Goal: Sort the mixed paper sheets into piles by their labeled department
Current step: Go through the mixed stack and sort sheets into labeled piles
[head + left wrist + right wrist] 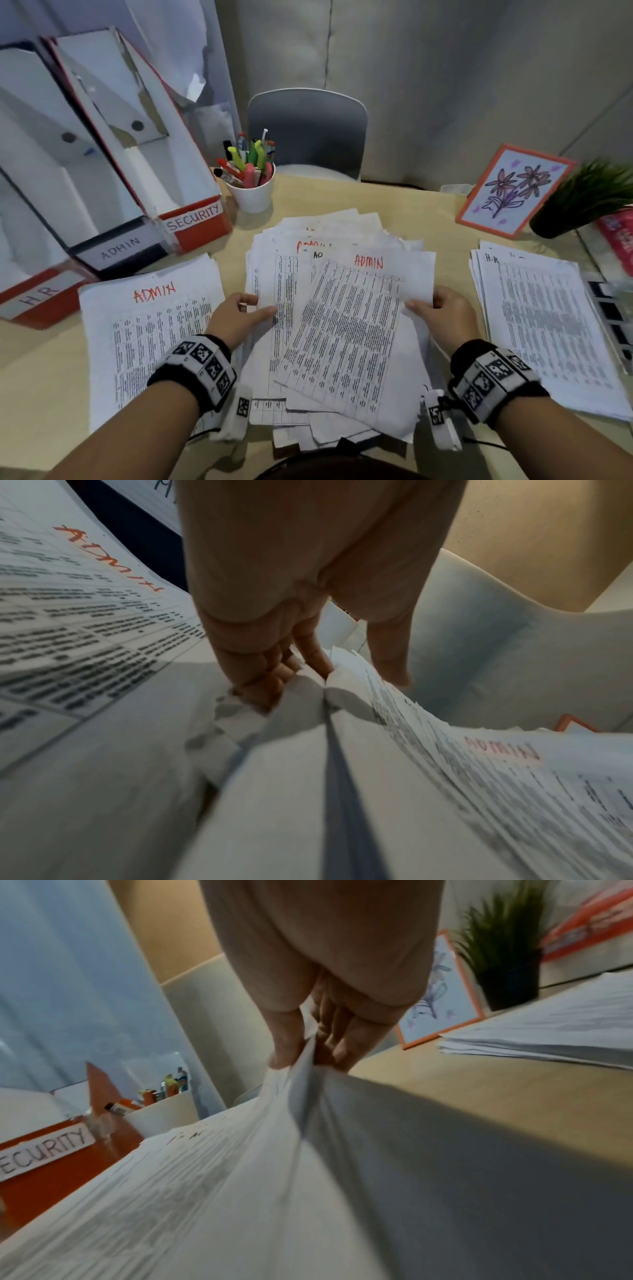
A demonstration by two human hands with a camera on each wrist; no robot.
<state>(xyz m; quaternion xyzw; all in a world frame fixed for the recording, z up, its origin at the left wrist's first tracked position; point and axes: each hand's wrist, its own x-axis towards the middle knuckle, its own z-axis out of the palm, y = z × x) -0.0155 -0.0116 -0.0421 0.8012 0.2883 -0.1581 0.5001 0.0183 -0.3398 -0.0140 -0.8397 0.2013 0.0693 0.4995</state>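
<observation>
- Head view. Landmark: the mixed stack point(329, 308) in the middle of the desk point(445, 219). Its sheets are fanned, so several headings show at once; the top sheet point(356, 325), tilted, reads ADMIN in red.
- Left hand point(239, 313) is at the stack's left edge, thumb on top of the sheets and fingers underneath. I judge it is steadying the stack while the other hand frees a sheet.
- Right hand point(442, 308) is at the stack's right edge, thumb and fingers pinched on the top sheet's upper right corner, which curls upward.
- Left of the stack lies the ADMIN pile point(150, 339), heading up, which looks like the top sheet's destination. Right of the stack lies the H.R pile point(544, 329). No Security pile is visible.
- Beyond the stack to the left stand three file boxes point(137, 212) labelled H.R, ADMIN and SECURITY, labels facing the sitter, presumably as a key for the piles. A pen cup point(251, 192) stands just behind the stack.
- Left wrist view. Fingers point(270, 680) are curled under a bundle of sheet edges with the thumb lying above, so the hand is clamped on paper. The ADMIN pile point(85, 601) is left of the stack here too.
- Right wrist view. Thumb and fingers point(342, 1045) are closed together on a lifted fold of paper point(294, 1091), which drapes from the pinch. Whether one sheet or several are caught, I cannot tell. The H.R pile point(548, 1034) lies right of the stack.
- Judgement: sorting is partway, with many sheets unsorted.
</observation>
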